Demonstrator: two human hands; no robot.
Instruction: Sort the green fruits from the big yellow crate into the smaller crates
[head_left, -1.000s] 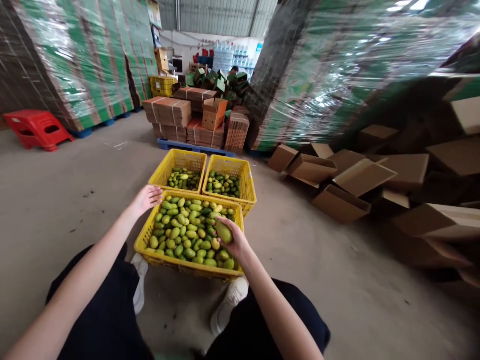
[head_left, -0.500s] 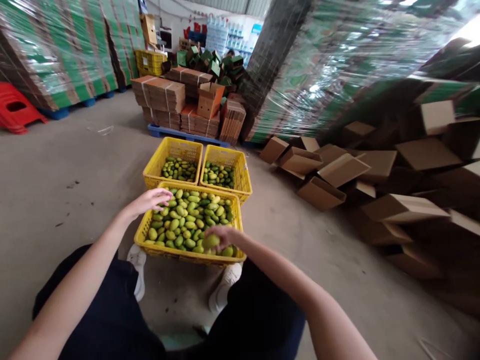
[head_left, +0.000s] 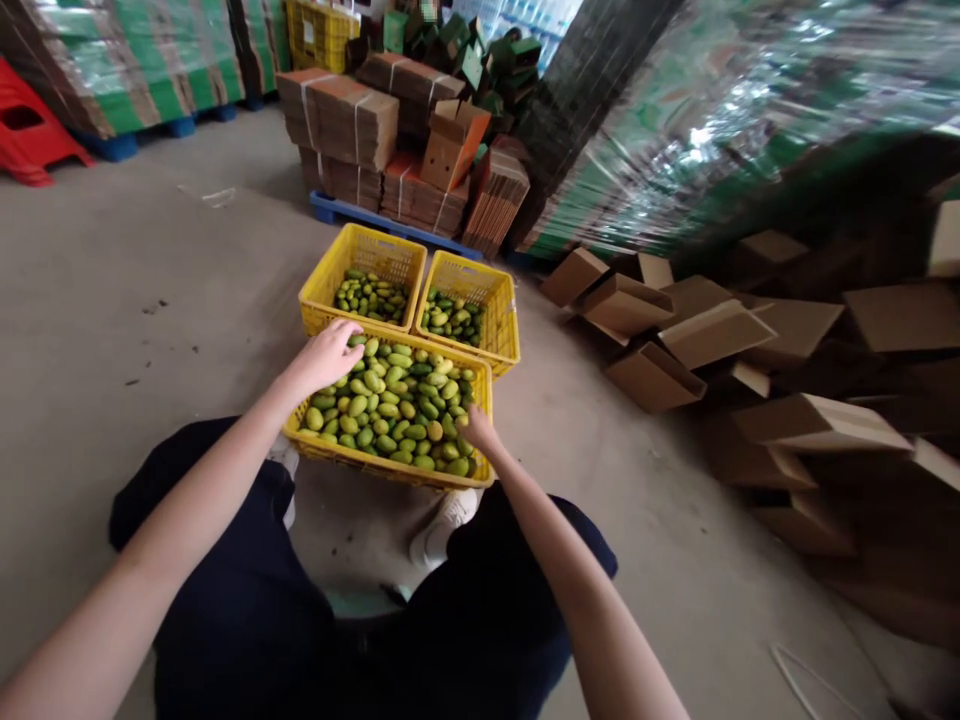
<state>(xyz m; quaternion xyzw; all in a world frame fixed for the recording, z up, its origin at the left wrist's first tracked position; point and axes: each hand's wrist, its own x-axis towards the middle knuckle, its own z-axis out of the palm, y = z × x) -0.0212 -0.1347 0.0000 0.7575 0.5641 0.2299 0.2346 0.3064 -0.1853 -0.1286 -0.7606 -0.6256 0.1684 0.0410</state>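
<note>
In front of me a yellow plastic crate (head_left: pixel 390 470) is full of green and yellowish mangoes (head_left: pixel 390 397). My left hand (head_left: pixel 335 354) hovers over its far left corner, fingers loosely curved and apart, with no fruit visible in them. At the crate's right side, my right hand (head_left: pixel 480 432) reaches down by the mangoes near the rim. Its fingers are mostly hidden and slightly blurred, so I cannot see whether they hold a fruit. Behind stand two more yellow crates, the left one (head_left: pixel 315 290) and the right one (head_left: pixel 504 318), each partly filled with mangoes.
Flattened cartons (head_left: pixel 341 115) are stacked on a blue pallet (head_left: pixel 390 228) beyond the crates. Loose open cardboard boxes (head_left: pixel 652 378) pile up on the right. A red plastic stool (head_left: pixel 34 130) stands far left. Wrapped pallet loads (head_left: pixel 142 60) rise behind.
My right hand, which held a yellowish-green mango above the crate's near part, has moved to its right edge; that mango no longer shows in it. The view has tilted down.
</note>
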